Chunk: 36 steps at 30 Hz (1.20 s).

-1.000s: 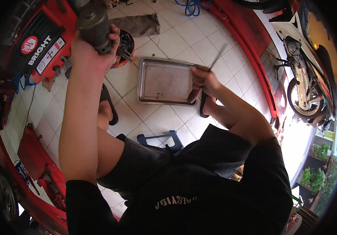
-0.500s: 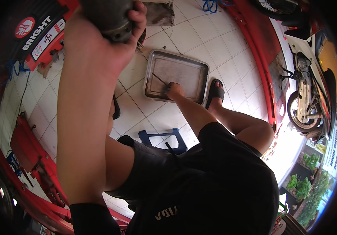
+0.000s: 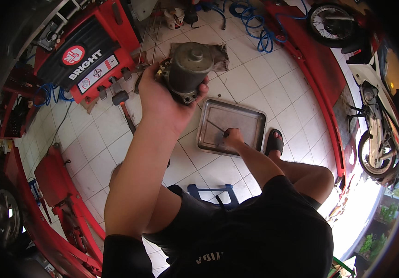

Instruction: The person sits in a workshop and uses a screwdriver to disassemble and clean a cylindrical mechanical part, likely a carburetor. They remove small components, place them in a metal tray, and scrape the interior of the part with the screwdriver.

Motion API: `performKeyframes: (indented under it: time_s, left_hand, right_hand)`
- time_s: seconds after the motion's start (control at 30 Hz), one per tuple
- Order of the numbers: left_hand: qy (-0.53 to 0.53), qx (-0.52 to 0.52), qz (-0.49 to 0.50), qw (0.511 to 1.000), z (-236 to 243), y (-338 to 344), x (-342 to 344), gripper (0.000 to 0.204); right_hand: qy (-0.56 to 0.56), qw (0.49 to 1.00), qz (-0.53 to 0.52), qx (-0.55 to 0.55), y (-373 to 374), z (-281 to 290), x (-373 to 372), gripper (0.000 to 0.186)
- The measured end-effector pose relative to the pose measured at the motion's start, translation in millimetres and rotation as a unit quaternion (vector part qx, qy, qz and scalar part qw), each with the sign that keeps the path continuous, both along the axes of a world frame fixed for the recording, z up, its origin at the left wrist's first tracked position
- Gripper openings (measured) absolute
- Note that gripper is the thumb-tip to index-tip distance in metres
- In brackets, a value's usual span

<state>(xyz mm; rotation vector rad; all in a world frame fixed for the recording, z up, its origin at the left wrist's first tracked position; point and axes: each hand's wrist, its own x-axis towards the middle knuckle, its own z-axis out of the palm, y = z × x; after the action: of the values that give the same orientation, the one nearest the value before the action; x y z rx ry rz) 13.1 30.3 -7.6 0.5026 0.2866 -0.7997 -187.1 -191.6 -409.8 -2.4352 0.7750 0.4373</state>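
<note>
A dark metal cylinder like a starter motor (image 3: 190, 69), with a capped round top and a bolt-holed flange low down, rests upright in my left hand (image 3: 164, 104). Those fingers wrap round it from below. My right hand (image 3: 234, 137) is closed on a screwdriver (image 3: 215, 125) whose thin shaft points up and to the left. It is at the near side of a shallow metal tray (image 3: 250, 123) on the floor; whether the hand touches the tray I cannot tell.
Left of my forearm a mallet (image 3: 121, 99) lies on the white tiled floor (image 3: 283, 97). A dirty cloth (image 3: 220, 55) is spread beyond the motor. Blue hose (image 3: 259, 39) coils at the far side. Red lift rails (image 3: 304, 74) flank me, and a blue stool (image 3: 229, 197) is beneath me.
The view has tilted to take in more of the far floor. My left hand has carried the motor rightward and away from the camera. My right hand stays by the tray with the screwdriver.
</note>
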Motion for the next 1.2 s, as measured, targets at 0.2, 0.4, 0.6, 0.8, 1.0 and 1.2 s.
performKeyframes:
  time_s: [0.2, 0.4, 0.6, 0.8, 1.0, 1.2]
  left_hand:
    - [-0.069, 0.074, 0.013, 0.995, 13.5, -17.5, -17.4, 0.046]
    - [-0.242, 0.038, -0.087, 0.966, 5.2, -35.0, -46.6, 0.043]
    - [-0.326, 0.056, -0.142, 0.933, -19.7, -67.6, -97.2, 0.040]
    - [-0.341, 0.067, -0.173, 0.922, -28.7, -86.1, -135.6, 0.043]
    - [-0.338, 0.064, -0.208, 0.915, -33.3, -90.4, -136.3, 0.044]
    - [-0.356, 0.058, -0.215, 0.908, -33.2, -96.5, -135.7, 0.040]
  right_hand:
    - [-0.265, 0.962, -0.064, 0.038, -64.5, 168.3, 35.3, 0.015]
    - [-0.333, 0.919, -0.112, 0.179, -57.3, 400.9, 14.6, 0.021]
    - [-0.413, 0.892, -0.024, 0.183, -13.5, 469.9, -45.0, 0.021]
    - [-0.450, 0.887, 0.103, 0.024, -9.1, 460.5, -60.6, 0.021]
    - [-0.418, 0.902, 0.106, 0.016, -18.8, 446.6, -63.6, 0.019]
    - [-0.380, 0.920, 0.091, 0.024, -17.3, 440.4, -59.8, 0.022]
